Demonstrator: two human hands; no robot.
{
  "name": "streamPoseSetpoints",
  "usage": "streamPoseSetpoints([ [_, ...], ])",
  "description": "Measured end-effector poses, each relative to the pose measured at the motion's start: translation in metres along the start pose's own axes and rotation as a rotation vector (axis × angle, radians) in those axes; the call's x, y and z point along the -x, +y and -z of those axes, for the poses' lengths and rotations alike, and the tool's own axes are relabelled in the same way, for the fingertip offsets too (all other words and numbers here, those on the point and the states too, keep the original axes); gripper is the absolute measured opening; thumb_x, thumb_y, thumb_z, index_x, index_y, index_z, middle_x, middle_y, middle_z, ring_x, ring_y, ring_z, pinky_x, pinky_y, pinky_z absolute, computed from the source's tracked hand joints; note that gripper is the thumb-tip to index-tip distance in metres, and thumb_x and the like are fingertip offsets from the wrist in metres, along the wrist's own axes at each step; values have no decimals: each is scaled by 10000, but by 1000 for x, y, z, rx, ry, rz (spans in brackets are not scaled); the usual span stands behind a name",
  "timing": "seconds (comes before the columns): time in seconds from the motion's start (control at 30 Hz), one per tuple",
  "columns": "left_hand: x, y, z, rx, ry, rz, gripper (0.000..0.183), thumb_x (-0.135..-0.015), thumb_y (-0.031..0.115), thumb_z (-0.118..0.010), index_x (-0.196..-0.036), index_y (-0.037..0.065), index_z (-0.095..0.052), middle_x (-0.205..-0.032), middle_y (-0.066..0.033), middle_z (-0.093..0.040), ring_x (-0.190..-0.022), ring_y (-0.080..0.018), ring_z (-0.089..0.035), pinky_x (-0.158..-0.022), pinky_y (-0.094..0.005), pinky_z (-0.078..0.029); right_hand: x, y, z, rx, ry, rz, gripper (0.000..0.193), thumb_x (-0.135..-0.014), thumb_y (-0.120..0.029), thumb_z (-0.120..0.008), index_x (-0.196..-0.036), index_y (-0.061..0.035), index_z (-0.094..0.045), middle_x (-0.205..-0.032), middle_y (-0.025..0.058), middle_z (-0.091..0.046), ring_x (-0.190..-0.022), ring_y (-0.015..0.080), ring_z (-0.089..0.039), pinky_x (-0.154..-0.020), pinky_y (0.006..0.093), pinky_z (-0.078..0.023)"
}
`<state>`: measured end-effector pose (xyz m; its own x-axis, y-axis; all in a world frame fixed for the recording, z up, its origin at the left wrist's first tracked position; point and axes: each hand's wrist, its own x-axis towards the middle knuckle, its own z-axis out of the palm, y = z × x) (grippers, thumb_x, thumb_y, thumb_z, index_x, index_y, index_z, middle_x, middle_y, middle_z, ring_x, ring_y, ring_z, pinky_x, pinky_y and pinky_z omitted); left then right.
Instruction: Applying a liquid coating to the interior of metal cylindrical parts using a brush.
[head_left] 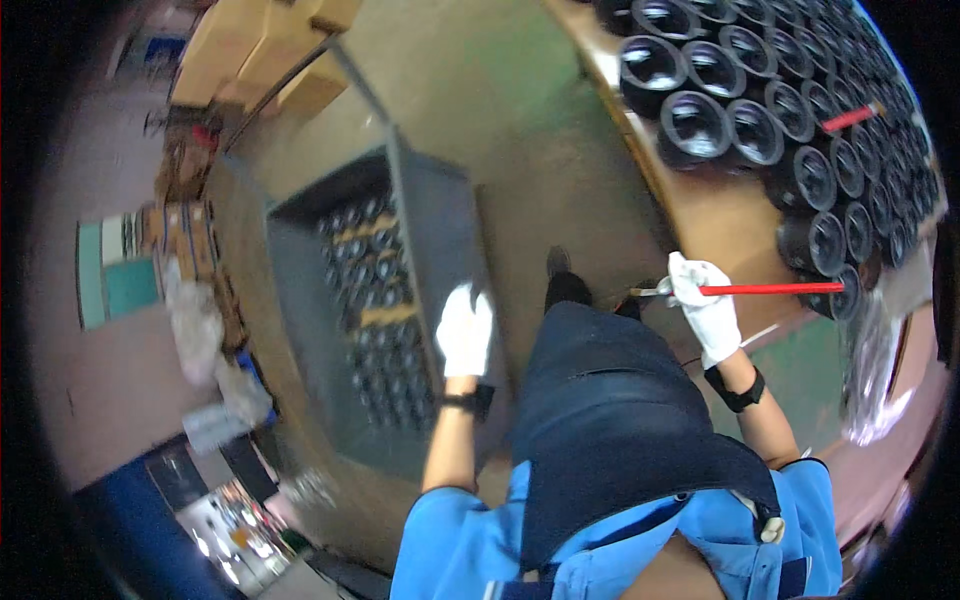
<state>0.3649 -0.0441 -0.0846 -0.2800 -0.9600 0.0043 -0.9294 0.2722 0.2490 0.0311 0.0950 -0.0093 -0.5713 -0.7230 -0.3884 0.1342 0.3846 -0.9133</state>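
My right hand [705, 305], in a white glove, is closed round a slim paintbrush with a long red handle [775, 289]. Its bristle end points left and its handle points right, toward the table. Gloved in white too, my left hand [465, 335] is at the near right side of a deep grey cart [300, 315], fingers stretched out and nothing seen in them. Whether it touches the cart wall I cannot tell. Inside the cart stand rows of small black round parts [385, 365] with cardboard strips between. Glossy black cup-shaped parts [695, 128] crowd the table [715, 215] at the right.
Another red-handled tool [852, 117] lies on the black cups. Clear plastic film [868, 370] hangs by the table's near end. Cardboard boxes [235, 50] stand beyond the cart, whose tubular handle [360, 80] rises at its far end. Plastic bags [195, 320] lie at the left.
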Motion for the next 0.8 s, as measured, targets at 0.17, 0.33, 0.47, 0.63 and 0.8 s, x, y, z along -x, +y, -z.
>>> streamPoseSetpoints([
  [0.17,145,-178,15,94,-284,695,401,-943,314,-586,-1190,3,-644,-1158,-206,-687,-1070,-361,-649,-944,-410,-482,20,-29,-54,7,-102,-51,415,-990,-329,-637,-705,-29,-672,-620,12,-617,-553,76,-534,-552,240,-415],
  [0.33,231,-283,-19,230,-239,638,289,-975,266,-556,-940,-6,-646,-884,-106,-669,-755,-206,-600,-687,-360,-478,30,-23,-123,193,-236,-74,434,-999,-351,-619,-708,-32,-669,-630,19,-632,-553,73,-541,-556,239,-420],
  [0.47,191,-283,-8,189,-482,824,345,-949,319,-560,-1065,20,-687,-1087,-231,-679,-1064,-434,-611,-908,-469,-489,47,-8,-190,319,-288,-138,439,-994,-344,-629,-690,-29,-661,-633,26,-640,-553,75,-541,-553,251,-417],
  [0.63,236,-330,-91,140,-606,786,292,-926,236,-570,-1144,78,-684,-1085,-230,-680,-1012,-412,-638,-887,-449,-514,71,0,-275,690,-567,-81,466,-1013,-314,-571,-634,-49,-633,-582,61,-598,-564,191,-569,-621,337,-438],
  [0.8,270,-382,-196,196,-366,602,474,-896,193,-630,-1361,134,-559,-1296,-235,-606,-1163,-380,-597,-988,-429,-486,81,32,-344,921,-732,24,472,-1012,-279,-562,-609,-39,-606,-568,89,-583,-560,251,-570,-625,376,-440],
])
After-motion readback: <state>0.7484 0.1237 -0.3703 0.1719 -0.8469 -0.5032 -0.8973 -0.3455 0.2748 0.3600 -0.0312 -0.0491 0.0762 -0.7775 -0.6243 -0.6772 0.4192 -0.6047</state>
